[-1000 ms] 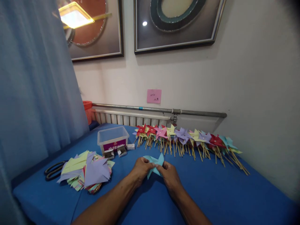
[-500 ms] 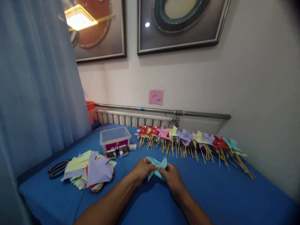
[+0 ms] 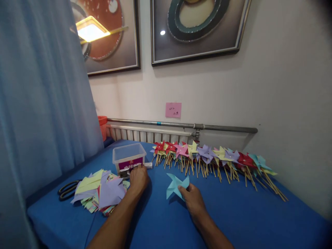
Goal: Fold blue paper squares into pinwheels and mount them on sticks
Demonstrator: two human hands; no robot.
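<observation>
My right hand pinches a light blue folded paper pinwheel head just above the blue table. My left hand reaches to the small open boxes in front of a clear plastic tub; its fingers curl down over them, and I cannot see whether they hold anything. A pile of cut coloured paper squares lies just left of that hand.
A long row of finished pinwheels on wooden sticks lies along the back of the table. Black scissors rest at the left edge by a blue curtain. A radiator and pipe run along the wall.
My left hand has let go of the blue pinwheel head and moved left and forward to the small boxes. My right hand alone keeps the pinwheel head.
</observation>
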